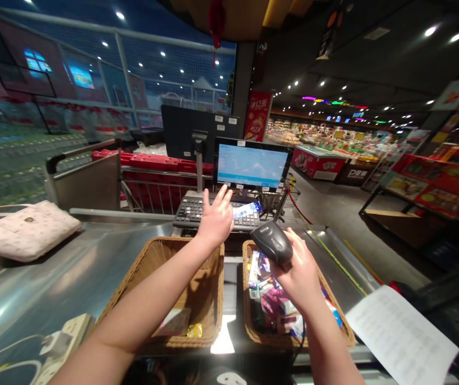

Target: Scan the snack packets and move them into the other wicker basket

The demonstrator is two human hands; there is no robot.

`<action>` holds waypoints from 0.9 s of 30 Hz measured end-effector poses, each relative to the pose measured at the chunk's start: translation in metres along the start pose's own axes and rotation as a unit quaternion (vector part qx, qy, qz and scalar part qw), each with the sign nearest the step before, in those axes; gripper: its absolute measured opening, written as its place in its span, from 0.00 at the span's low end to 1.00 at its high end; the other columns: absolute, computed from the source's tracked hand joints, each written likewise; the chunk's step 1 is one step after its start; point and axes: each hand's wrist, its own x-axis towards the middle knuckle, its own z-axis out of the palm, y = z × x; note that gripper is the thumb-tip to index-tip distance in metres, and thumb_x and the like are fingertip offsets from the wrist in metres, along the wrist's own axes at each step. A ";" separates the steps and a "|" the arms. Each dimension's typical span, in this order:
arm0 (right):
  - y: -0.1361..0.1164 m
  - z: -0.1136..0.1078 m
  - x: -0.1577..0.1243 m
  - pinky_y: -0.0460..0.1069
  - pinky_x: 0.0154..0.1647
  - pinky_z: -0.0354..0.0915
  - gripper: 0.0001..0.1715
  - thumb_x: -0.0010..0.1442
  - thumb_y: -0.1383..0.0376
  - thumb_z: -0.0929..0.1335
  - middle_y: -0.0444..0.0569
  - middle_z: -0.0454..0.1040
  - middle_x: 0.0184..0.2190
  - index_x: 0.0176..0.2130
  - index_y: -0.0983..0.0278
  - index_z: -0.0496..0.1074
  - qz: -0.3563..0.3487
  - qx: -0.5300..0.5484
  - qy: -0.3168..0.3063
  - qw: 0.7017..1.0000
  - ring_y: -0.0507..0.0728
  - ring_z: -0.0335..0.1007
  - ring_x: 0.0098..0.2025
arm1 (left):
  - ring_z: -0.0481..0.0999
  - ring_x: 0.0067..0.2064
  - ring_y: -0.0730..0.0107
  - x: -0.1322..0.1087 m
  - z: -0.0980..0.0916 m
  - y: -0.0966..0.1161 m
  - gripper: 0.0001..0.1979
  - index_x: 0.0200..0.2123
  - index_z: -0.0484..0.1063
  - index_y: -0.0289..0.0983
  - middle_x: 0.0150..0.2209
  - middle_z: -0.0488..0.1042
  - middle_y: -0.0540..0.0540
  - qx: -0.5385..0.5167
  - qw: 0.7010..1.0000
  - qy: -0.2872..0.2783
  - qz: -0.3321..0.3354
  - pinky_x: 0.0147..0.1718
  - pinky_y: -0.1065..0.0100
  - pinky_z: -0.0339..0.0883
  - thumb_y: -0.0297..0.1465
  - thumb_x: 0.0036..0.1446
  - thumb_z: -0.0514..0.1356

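Note:
My left hand (pixel 215 218) is over the black keyboard (pixel 189 211), with several fingers stretched out. A small blue-and-white packet (pixel 247 209) sticks out from its thumb side, above the keys; the hand hides its near end. My right hand (pixel 298 267) is wrapped around a black handheld barcode scanner (pixel 273 241), whose head points toward the packet. Below that hand, a wicker basket (pixel 249 321) holds many small colourful packets (pixel 275 299). Under my left forearm, another wicker basket (pixel 220 299) contains a yellow wrapped item (pixel 194 330) and a flat pale packet (pixel 175 322).
Beyond the keyboard stands a lit monitor (pixel 252 164), beside a second screen's dark back (pixel 185 131). A pale handbag (pixel 29 230) rests on the metal counter at left. A power strip (pixel 67 342) and a printed paper sheet (pixel 404 334) lie nearer. Shopping carts (pixel 157 184) stand behind.

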 end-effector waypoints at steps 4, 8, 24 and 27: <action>-0.003 0.004 0.000 0.73 0.65 0.53 0.28 0.53 0.69 0.66 0.56 0.71 0.56 0.55 0.60 0.68 0.012 0.004 -0.020 1.000 0.71 0.57 0.67 | 0.51 0.71 0.47 -0.003 -0.001 -0.007 0.13 0.42 0.79 0.35 0.66 0.62 0.35 0.001 1.000 -0.007 -0.011 0.67 0.35 0.27 0.27 0.55 0.60; -0.005 0.007 0.001 0.72 0.65 0.54 0.28 0.53 0.68 0.66 0.57 0.71 0.56 0.54 0.61 0.68 0.018 0.006 -0.026 0.999 0.71 0.57 0.67 | 0.51 0.71 0.47 -0.005 -0.002 -0.012 0.13 0.42 0.79 0.35 0.65 0.63 0.35 -0.004 1.000 -0.009 -0.016 0.67 0.35 0.27 0.27 0.54 0.60; -0.014 0.022 0.004 0.73 0.64 0.55 0.26 0.53 0.68 0.66 0.59 0.70 0.57 0.53 0.62 0.69 0.001 0.015 -0.053 0.998 0.71 0.58 0.66 | 0.53 0.70 0.44 -0.015 -0.004 -0.034 0.12 0.41 0.79 0.36 0.65 0.64 0.36 -0.024 0.999 -0.018 -0.031 0.66 0.34 0.25 0.26 0.53 0.61; -0.016 0.025 0.005 0.74 0.64 0.54 0.26 0.54 0.67 0.66 0.58 0.70 0.57 0.53 0.62 0.68 0.005 0.017 -0.057 0.998 0.70 0.58 0.67 | 0.53 0.70 0.44 -0.019 -0.002 -0.039 0.12 0.41 0.79 0.36 0.65 0.64 0.35 -0.019 0.999 -0.023 -0.032 0.66 0.33 0.27 0.26 0.53 0.61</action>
